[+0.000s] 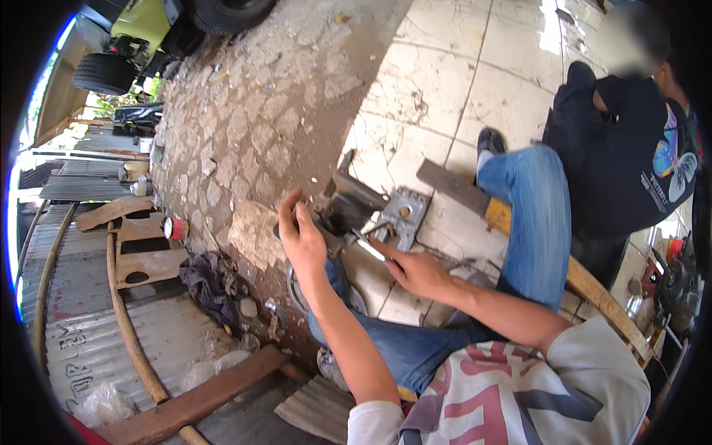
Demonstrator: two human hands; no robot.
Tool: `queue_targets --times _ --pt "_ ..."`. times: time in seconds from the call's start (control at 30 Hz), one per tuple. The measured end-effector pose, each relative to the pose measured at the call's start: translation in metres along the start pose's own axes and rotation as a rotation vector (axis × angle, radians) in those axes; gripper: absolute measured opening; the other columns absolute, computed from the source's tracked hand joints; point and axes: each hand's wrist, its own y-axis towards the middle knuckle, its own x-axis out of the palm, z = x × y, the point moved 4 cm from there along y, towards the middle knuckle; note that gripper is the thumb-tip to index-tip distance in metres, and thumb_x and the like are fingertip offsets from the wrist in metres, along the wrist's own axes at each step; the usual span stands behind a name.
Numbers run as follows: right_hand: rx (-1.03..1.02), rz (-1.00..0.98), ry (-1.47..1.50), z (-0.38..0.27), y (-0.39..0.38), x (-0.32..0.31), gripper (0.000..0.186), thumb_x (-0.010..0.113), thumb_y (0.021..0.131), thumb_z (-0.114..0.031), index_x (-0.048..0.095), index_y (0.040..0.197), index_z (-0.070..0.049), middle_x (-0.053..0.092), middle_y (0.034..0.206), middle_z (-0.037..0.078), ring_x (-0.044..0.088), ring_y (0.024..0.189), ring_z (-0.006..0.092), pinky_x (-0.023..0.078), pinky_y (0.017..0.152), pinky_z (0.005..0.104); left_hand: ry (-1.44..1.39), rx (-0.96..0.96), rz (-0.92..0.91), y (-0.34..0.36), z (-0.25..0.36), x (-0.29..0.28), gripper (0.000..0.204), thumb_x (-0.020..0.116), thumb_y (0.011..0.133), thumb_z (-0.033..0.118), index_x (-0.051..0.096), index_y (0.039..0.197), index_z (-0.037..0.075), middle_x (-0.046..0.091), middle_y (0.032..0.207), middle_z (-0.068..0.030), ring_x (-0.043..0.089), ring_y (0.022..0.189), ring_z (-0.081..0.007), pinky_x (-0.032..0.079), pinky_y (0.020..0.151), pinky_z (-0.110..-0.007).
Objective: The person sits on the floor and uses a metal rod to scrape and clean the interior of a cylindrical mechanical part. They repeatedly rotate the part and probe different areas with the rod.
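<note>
My left hand (302,241) is raised beside a dark metal bench vise (347,211), its fingers partly stretched and apart. It seems to touch the vise's near side, and I see nothing gripped in it. In my right hand (421,274) is a slim silver metal tool (368,245), pinched between thumb and fingers. The tool's tip points up and left, close to the vise jaws; its exact kind cannot be made out. Just right of the vise lies a grey metal plate (409,211) with holes in it.
A rusty metal bar (452,185) lies behind the plate. To the right sits another person in a dark shirt (630,148). Stone paving (245,141) borders white floor tiles (445,74). On the left are corrugated sheets (163,334), a wooden plank (200,393) and a dark cloth (208,285).
</note>
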Motion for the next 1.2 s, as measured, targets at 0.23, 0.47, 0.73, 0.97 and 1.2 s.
queue_targets --times 0.23,0.47,0.73,0.97,1.2 --pt "-0.002 0.019 0.042 -0.008 -0.001 -0.005 0.055 0.053 0.096 -0.015 0.039 0.148 -0.021 0.052 0.055 0.017 0.057 0.049 0.0355 0.046 0.051 0.0458 -0.047 -0.211 -0.006 0.0 0.003 -0.001 0.027 0.052 0.1 0.024 0.064 0.109 0.001 0.064 0.094 -0.0076 0.056 0.086 -0.0179 0.046 0.082 -0.033" --pt "-0.003 -0.052 0.03 -0.009 0.0 -0.007 0.057 0.053 0.095 -0.016 0.037 0.149 -0.026 0.052 0.056 0.018 0.056 0.049 0.0356 0.046 0.051 0.0465 -0.131 -0.248 -0.199 0.01 -0.001 -0.005 0.033 0.051 0.101 0.027 0.067 0.109 -0.001 0.07 0.094 -0.0121 0.064 0.088 -0.0172 0.048 0.084 -0.031" --pt "0.027 -0.083 0.024 -0.01 -0.001 -0.008 0.059 0.053 0.094 -0.017 0.036 0.15 -0.024 0.054 0.057 0.018 0.057 0.051 0.0356 0.046 0.053 0.0472 0.088 -0.385 -0.231 0.018 0.006 -0.005 0.049 0.046 0.102 0.04 0.073 0.099 -0.001 0.071 0.082 -0.0126 0.062 0.076 -0.016 0.047 0.074 -0.03" --pt "0.042 -0.088 0.039 -0.011 -0.001 -0.012 0.061 0.054 0.093 -0.016 0.036 0.15 -0.024 0.056 0.06 0.018 0.057 0.051 0.0354 0.047 0.053 0.0469 -0.018 -0.418 -0.239 0.024 0.001 0.005 0.051 0.047 0.102 0.042 0.071 0.088 0.0 0.066 0.074 -0.0087 0.056 0.07 -0.0133 0.042 0.068 -0.03" --pt "0.054 -0.073 0.069 -0.011 -0.001 -0.013 0.06 0.054 0.093 -0.017 0.037 0.149 -0.027 0.059 0.064 0.019 0.059 0.053 0.0362 0.048 0.054 0.0475 -0.079 -0.32 -0.196 0.02 0.006 0.007 0.042 0.055 0.099 0.039 0.066 0.083 0.002 0.056 0.073 -0.0019 0.045 0.07 -0.0105 0.037 0.066 -0.026"
